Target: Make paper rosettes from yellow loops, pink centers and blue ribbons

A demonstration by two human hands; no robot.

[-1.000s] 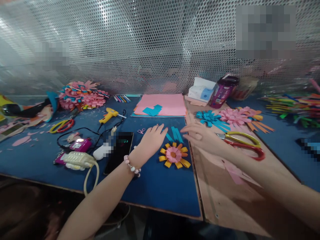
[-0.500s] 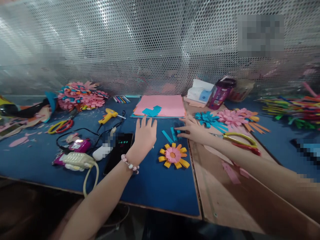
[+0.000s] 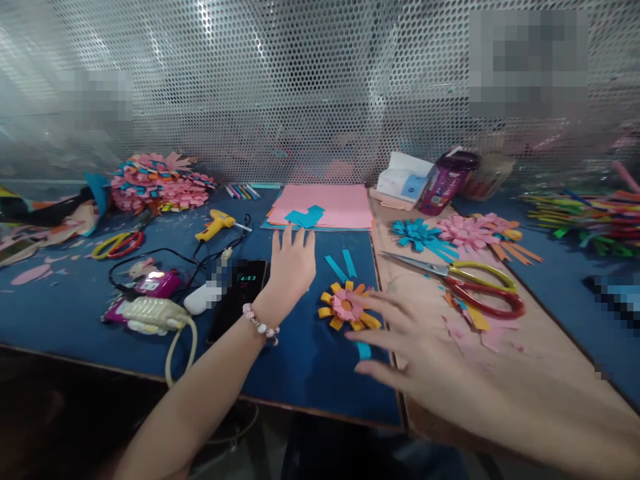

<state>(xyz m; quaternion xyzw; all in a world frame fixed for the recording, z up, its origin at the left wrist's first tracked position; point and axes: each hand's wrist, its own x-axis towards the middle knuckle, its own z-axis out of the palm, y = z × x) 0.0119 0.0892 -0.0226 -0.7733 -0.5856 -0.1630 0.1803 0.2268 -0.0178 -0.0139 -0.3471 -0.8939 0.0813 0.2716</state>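
Observation:
My left hand (image 3: 294, 267) lies flat and open, palm down, its fingertips at the front edge of a stack of pink paper (image 3: 325, 203) with blue paper scraps (image 3: 306, 217) on top. A phone (image 3: 239, 300) is under its wrist. Blurred by motion, my right hand (image 3: 407, 340) has a short blue paper strip (image 3: 364, 351) between a finger and the thumb. Its upper fingers reach over the right side of a yellow and pink paper flower (image 3: 346, 305). Two more blue strips (image 3: 336, 268) lie just behind the flower.
Scissors (image 3: 465, 280) lie on the wooden board at right, near blue (image 3: 414, 235) and pink paper flowers (image 3: 465, 233). A yellow glue gun (image 3: 214, 225), a power strip (image 3: 155, 315) with cords and a heap of paper flowers (image 3: 157, 183) occupy the left. A purple cup (image 3: 447, 180) stands behind.
My right hand has moved from the blue strips toward me, past the flower's right side, carrying one strip. The scissors are uncovered. My left hand stays put.

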